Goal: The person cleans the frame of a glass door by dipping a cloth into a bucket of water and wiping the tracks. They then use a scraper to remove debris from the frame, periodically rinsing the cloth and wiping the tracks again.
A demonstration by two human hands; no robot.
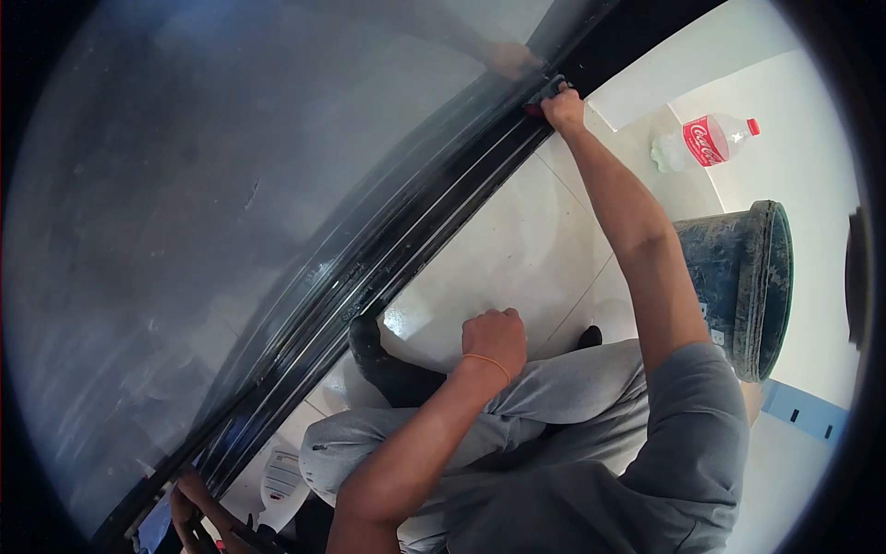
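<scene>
My right hand reaches to the far end of a black-framed sliding track. Its fingers are closed round a small dark item with a reddish part, pressed against the frame; its kind is too hidden to name. A large dusty glass pane rises from the track and mirrors my hand. My left hand, with an orange band at the wrist, is a closed fist over my grey trousers near the knee, apart from the track. Whatever may be inside the fist is hidden.
A Coca-Cola bottle lies on the pale tiled floor. Beside my right arm is a dirty dark bucket. My black-socked foot touches the track. At lower left, another person's hand is at the frame, near a white slotted item.
</scene>
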